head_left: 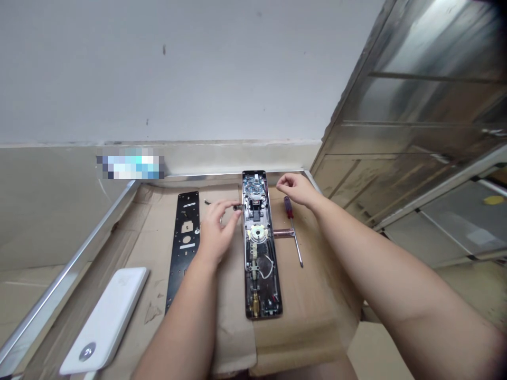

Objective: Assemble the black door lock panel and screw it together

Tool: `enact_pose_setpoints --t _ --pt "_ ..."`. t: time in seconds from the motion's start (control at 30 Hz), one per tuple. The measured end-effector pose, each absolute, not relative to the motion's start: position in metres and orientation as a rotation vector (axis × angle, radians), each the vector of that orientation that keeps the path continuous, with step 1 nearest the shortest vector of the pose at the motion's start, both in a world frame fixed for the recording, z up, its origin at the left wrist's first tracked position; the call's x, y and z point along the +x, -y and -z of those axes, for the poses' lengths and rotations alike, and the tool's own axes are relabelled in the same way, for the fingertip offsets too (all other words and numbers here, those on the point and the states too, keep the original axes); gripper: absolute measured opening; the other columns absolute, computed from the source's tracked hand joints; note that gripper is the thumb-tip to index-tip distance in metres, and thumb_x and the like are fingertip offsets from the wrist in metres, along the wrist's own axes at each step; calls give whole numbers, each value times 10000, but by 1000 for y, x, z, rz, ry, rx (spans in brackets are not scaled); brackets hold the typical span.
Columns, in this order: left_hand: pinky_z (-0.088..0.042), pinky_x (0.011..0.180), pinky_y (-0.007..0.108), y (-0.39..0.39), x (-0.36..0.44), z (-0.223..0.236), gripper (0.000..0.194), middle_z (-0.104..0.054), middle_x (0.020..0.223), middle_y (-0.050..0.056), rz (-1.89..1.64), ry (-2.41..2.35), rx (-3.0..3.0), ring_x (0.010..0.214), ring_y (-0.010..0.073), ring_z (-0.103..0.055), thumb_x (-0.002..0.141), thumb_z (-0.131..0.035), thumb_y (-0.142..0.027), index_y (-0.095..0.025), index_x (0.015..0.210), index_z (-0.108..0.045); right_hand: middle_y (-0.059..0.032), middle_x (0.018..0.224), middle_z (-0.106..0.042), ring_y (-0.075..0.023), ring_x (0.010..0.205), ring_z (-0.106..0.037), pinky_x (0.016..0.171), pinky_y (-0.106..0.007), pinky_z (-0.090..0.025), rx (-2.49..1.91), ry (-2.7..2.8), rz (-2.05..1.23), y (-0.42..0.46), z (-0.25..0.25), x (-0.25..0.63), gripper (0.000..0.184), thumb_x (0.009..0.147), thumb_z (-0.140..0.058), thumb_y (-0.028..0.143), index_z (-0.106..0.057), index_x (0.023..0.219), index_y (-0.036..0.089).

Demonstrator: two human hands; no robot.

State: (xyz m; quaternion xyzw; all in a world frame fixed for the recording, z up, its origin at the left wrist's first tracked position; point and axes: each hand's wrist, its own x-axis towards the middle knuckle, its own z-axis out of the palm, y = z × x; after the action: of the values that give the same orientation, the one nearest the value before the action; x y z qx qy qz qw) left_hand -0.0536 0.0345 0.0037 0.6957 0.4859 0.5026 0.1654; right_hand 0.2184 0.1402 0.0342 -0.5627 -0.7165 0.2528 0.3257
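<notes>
On flattened cardboard, an opened electronic door lock body lay between the hands. The left hand pinched a small dark part at its far edge; the right hand hovered half open, near a red-handled screwdriver.

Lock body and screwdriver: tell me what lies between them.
In the head view, a copper-coloured metal bar lies on the cardboard between the open electronic door lock and the red-handled screwdriver.

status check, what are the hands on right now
Left hand pinching small dark part at edge of open door lock panel. Right hand open, empty, near red-handled screwdriver. Black metal plate off to left, not blocking.
</notes>
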Motion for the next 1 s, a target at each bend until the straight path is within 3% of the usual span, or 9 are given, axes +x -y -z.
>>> enact_pose_setpoints --t 0.1,0.4,0.67,0.83,1.0 --pt "-485 1008 423 -30 -49 -10 193 -735 1133 44 -1329 -1155 2156 1104 227 -639 926 -666 -294 -264 1110 -716 -12 721 -637 -149 639 -530 636 -296 -404 -1470 1880 -680 -140 -34 218 101 800 -642 282 -666 807 184" --pt "-458 999 477 -28 -45 -4 158 -775 1003 21 -1056 -993 2356 1057 250 -590 873 -736 -332 -281 1020 -762 6 663 -591 -135 601 -494 598 -288 -384 -1457 1874 -736 -139 -34 215 73 797 -641 253 -651 799 180" --pt "-436 1048 516 -22 -41 -12 154 -730 1130 35 -939 -1078 2379 1149 273 -544 896 -690 -344 -306 1019 -775 8 669 -594 -135 616 -501 618 -287 -395 -1460 1875 -745 -137 -36 215 95 795 -638 275 -650 809 182" --pt "-400 1113 562 -19 -39 -14 155 -604 1330 41 -904 -1188 2339 1298 298 -445 913 -666 -377 -324 999 -784 11 658 -586 -137 618 -504 611 -282 -393 -1457 1887 -741 -138 -34 216 116 792 -641 303 -656 816 190" --pt "-357 1148 590 -19 -40 -13 170 -537 1371 42 -847 -1215 2338 1336 304 -395 920 -658 -403 -331 1020 -775 8 671 -598 -137 618 -509 611 -284 -396 -1457 1895 -736 -139 -32 217 132 792 -639 316 -659 822 190"
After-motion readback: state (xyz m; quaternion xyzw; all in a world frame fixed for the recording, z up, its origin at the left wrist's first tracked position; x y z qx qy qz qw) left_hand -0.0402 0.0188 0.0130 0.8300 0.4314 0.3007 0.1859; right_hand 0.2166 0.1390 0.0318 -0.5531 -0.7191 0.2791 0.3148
